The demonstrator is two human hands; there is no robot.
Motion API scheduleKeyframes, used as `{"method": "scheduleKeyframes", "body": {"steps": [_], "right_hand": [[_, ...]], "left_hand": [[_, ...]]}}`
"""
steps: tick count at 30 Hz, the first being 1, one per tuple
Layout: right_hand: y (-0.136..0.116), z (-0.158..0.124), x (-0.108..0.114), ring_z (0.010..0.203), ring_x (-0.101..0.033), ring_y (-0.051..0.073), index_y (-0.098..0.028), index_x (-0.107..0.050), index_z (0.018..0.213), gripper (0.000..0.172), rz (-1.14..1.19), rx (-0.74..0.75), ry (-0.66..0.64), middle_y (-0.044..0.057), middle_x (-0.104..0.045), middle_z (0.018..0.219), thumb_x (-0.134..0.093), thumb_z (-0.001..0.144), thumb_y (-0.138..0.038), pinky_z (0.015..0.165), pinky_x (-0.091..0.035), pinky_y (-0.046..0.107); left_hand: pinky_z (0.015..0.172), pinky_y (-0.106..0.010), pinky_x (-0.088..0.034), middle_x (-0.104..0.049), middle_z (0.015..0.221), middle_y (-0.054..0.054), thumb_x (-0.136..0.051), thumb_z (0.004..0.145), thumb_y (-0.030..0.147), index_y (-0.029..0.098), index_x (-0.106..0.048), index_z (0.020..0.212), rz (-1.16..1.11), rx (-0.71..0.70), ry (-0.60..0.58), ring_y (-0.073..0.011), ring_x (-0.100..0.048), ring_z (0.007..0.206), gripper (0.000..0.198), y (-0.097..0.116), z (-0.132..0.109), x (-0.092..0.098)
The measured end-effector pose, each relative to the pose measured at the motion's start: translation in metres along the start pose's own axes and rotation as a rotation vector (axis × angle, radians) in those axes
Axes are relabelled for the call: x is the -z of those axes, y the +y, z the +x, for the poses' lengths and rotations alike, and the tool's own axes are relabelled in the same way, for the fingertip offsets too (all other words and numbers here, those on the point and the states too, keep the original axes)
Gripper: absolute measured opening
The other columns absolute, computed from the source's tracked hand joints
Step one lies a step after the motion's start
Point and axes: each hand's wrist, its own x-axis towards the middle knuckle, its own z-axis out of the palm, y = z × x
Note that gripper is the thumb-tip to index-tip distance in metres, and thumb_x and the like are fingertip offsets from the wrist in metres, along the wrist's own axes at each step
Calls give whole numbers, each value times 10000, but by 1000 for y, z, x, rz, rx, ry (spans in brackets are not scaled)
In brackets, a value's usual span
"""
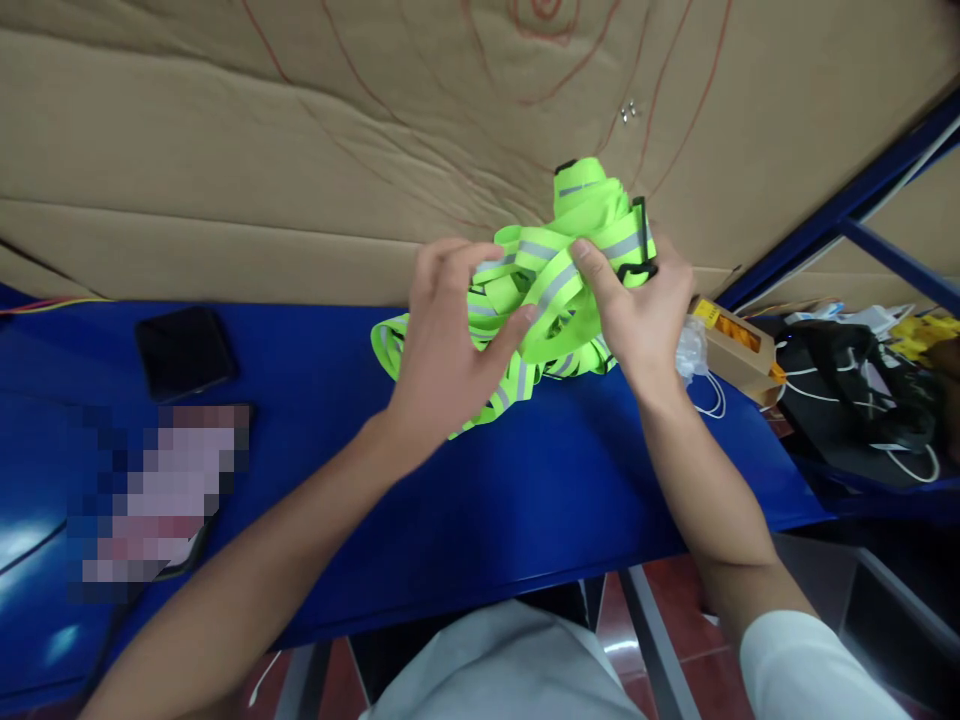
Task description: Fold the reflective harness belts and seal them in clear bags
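Observation:
A bundle of neon green straps with grey reflective stripes and black buckles (559,250) lies bunched on the blue table (525,480), against a cardboard sheet. My left hand (442,340) rests on the left side of the bundle, fingers curled over the straps. My right hand (637,310) grips the right side, thumb pressed on a striped strap near a black buckle. Part of the bundle is hidden under both hands.
A large cardboard sheet (300,150) with red pen lines stands behind the table. A black phone (184,350) lies at the left, a blurred-out item below it. A small yellow-and-brown box (739,345), white cables and a black bag (855,390) sit at the right.

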Motion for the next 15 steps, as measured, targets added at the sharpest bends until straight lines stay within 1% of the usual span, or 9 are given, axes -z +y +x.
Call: {"method": "scheduleKeyframes", "body": {"steps": [1,2,4,6,7,9,11,13,15], "right_hand": [[-2,-3,-3,1023,-719,261,-200,-683,1053,404,22,11,21,67,-750,1029,-690,908,-577,935,-601,424],[-5,-8,-7,1000,-720,250,-202,-671,1064,393,63,19,33,63,-742,1036,-674,924,-568,929,-605,422],[-14,-21,-14,1012,-714,243,-216,-655,1108,375,152,40,46,56,-725,1077,-676,932,-546,952,-603,432],[-22,-33,-19,1121,-694,254,-244,-639,1182,385,194,61,54,55,-703,1159,-686,932,-532,1031,-577,462],[-25,-36,-20,1173,-679,258,-260,-631,1213,391,195,73,58,51,-693,1195,-690,932,-526,1068,-560,472],[-28,-38,-19,1209,-670,253,-274,-627,1238,389,172,105,72,42,-691,1224,-694,937,-511,1096,-547,470],[-26,-34,-15,1205,-675,246,-249,-633,1229,384,143,156,134,46,-696,1233,-716,929,-473,1097,-548,452],[-24,-27,-12,1211,-671,240,-219,-635,1214,380,150,169,206,52,-698,1238,-739,915,-430,1106,-539,435],[-24,-24,-11,1158,-692,219,-223,-634,1174,321,227,101,188,38,-714,1195,-714,935,-421,1070,-558,400]], "left_hand": [[1255,-508,-360,-504,1518,-159,-698,923,532,227,-529,1410,-13,-8,1,-321,-446,1469,599,6,-7,-8],[1285,-521,-309,-447,1580,-166,-630,966,544,227,-466,1473,-41,-4,-5,-319,-374,1529,620,13,-14,-16],[1330,-547,-185,-263,1712,-141,-511,1020,577,256,-320,1576,-110,52,-6,-310,-168,1626,669,24,-25,-29],[1350,-548,-56,-90,1772,-77,-402,1050,600,306,-202,1627,-137,111,16,-281,6,1651,678,34,-30,-33],[1353,-537,-12,-35,1779,-42,-371,1059,597,330,-169,1639,-119,118,40,-271,47,1650,670,38,-31,-31],[1357,-527,15,26,1779,28,-387,1061,579,385,-130,1649,-43,43,84,-287,61,1647,670,48,-33,-22],[1360,-546,-33,47,1774,81,-444,1052,544,430,-96,1652,20,-115,71,-336,19,1643,703,59,-36,-13],[1357,-561,-85,50,1777,66,-441,1049,527,405,-49,1667,19,-225,-3,-364,-19,1637,742,65,-43,-13],[1354,-559,-79,80,1779,3,-396,1050,559,325,-3,1682,-5,-241,-68,-360,18,1634,781,64,-49,-22]]}}
